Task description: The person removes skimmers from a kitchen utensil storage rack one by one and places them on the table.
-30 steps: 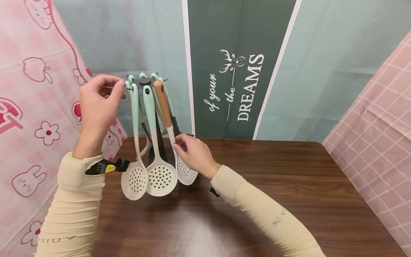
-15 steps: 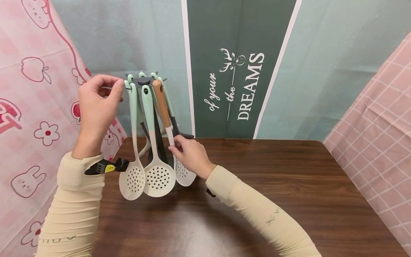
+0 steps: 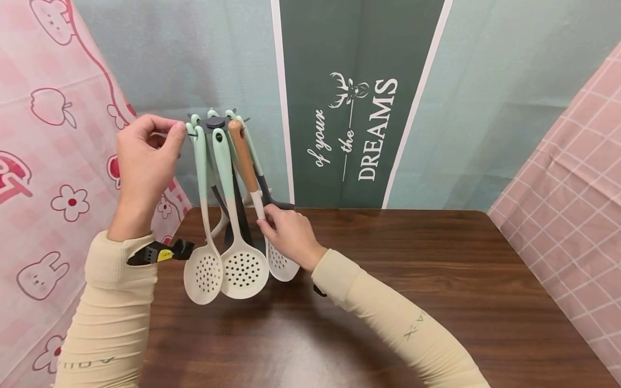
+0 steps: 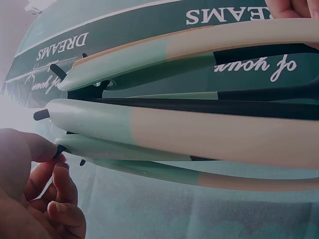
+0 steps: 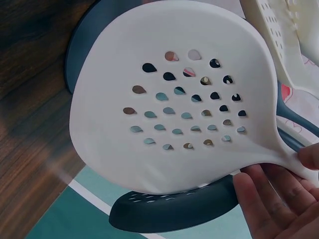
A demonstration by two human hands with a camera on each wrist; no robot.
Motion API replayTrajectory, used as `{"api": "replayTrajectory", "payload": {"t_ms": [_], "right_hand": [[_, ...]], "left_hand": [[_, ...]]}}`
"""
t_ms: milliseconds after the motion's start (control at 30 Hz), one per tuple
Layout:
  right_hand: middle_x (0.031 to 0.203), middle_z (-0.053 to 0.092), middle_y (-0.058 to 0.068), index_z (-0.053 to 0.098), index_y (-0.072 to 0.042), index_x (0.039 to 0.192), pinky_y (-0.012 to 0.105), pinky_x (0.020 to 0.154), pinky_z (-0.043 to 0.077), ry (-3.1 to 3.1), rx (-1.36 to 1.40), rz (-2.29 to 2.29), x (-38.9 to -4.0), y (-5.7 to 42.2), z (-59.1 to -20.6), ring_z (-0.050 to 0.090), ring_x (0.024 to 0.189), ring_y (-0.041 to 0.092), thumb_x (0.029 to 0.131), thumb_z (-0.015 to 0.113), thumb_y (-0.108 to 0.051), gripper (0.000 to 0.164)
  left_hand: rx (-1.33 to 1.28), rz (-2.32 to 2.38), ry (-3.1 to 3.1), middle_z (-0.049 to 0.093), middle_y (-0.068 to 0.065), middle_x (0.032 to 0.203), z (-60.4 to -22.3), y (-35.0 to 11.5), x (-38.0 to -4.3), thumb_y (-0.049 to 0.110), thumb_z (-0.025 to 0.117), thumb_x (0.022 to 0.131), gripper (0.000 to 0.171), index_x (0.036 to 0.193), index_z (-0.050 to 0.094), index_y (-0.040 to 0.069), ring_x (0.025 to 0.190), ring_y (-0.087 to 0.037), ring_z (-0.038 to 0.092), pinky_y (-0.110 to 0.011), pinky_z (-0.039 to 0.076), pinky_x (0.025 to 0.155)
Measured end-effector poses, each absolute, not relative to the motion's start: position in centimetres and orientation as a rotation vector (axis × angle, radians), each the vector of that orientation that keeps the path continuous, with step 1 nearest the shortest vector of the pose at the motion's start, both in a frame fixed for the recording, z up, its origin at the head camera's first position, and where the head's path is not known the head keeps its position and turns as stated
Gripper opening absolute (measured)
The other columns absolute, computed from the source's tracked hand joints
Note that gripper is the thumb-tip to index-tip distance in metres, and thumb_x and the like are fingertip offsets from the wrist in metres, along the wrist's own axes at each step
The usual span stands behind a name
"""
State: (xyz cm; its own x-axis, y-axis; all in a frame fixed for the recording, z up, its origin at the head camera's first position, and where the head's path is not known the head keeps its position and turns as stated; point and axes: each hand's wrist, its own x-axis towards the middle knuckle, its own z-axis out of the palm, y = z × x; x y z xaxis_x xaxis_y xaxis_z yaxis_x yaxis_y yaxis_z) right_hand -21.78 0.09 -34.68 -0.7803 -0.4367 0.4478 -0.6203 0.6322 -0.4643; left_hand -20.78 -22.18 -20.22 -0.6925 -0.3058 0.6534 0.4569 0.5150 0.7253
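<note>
A dark utensil rack [image 3: 215, 123] stands at the left with several kitchen utensils hanging from its hooks. My left hand [image 3: 150, 161] is at its left side; in the left wrist view the thumb and a finger pinch the tip of a dark hook [image 4: 59, 149]. My right hand [image 3: 291, 234] holds the white shank of a skimmer [image 5: 102, 99] just above its perforated head, and its brown handle [image 3: 246, 161] hangs by the top hole at the rack. Two more skimmers with mint handles, a round one [image 3: 230, 245] and a left one [image 3: 201, 178], hang in front.
Behind the skimmers hang dark-headed utensils, including a dark slotted turner [image 5: 169, 216]. The rack stands near the back left of the brown wooden table [image 3: 398, 302]. A green printed cloth [image 3: 359, 32] hangs behind, with pink cloths [image 3: 572, 161] on both sides.
My right hand has moved slightly down and left along the brown-handled skimmer's shank. The hanging skimmers have swayed a little left, then back right. My left hand has stayed almost still at the rack.
</note>
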Motion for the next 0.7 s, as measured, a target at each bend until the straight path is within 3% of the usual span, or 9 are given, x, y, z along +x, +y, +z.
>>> {"api": "replayTrajectory", "payload": {"t_ms": [700], "right_hand": [[0.069,0.058,-0.006,0.065,-0.012,0.095,0.028,0.053,0.042,-2.553,0.927,0.811,-21.0,1.8,-34.0,0.054,0.057,0.009,0.101,0.062,-0.022,0.011]], "left_hand": [[-0.123,-1.253,-1.976,0.062,0.012,0.079,-20.1,-22.3,-20.8,0.017,0.072,0.094,0.01,0.097,0.078,0.01,0.061,-0.005,0.056,-0.017,0.046,0.062]]}}
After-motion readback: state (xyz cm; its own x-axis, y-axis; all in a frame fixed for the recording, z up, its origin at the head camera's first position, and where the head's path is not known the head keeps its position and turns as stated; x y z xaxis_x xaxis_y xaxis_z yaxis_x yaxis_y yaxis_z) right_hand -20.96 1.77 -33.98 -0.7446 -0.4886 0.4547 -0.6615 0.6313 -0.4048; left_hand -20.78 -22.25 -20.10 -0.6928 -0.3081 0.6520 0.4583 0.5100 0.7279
